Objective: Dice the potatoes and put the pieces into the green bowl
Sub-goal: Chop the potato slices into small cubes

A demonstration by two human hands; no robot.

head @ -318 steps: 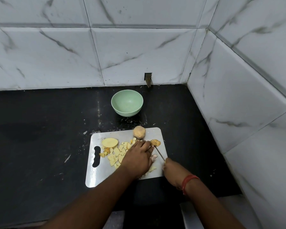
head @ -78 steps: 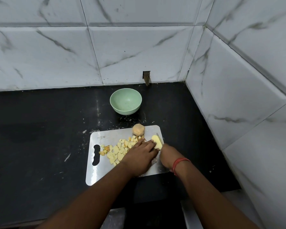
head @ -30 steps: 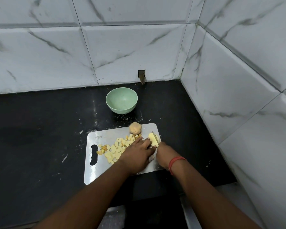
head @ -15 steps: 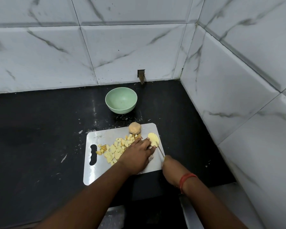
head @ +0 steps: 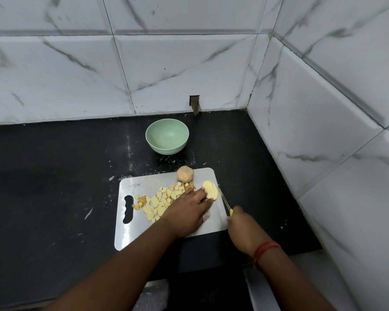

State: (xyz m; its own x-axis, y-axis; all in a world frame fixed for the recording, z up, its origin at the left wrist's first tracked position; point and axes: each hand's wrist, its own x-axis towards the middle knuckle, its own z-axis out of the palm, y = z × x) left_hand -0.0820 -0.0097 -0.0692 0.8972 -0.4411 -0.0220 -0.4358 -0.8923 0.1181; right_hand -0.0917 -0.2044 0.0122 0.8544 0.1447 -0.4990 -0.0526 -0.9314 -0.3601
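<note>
A steel cutting board [head: 135, 234] lies on the black counter. On it sit a heap of yellow potato cubes [head: 160, 202], a whole unpeeled potato [head: 184, 174] at the far edge, and a cut potato half [head: 210, 190] near the right edge. My left hand [head: 188, 211] lies flat on the board, fingertips holding the half. My right hand [head: 241, 223] grips a yellow-handled knife [head: 225, 202], blade just right of the half. The green bowl [head: 167, 136] stands empty behind the board.
White marble-look tiled walls [head: 323, 108] close in the counter at the back and on the right, forming a corner. A small dark notch [head: 194, 104] sits in the back wall behind the bowl. The black counter [head: 54, 176] stretches left of the board.
My right hand has drawn the knife back out of the potato half, towards me and to the right. My left hand stays on the half. The half-potato earlier at the board's left now sits at the right.
</note>
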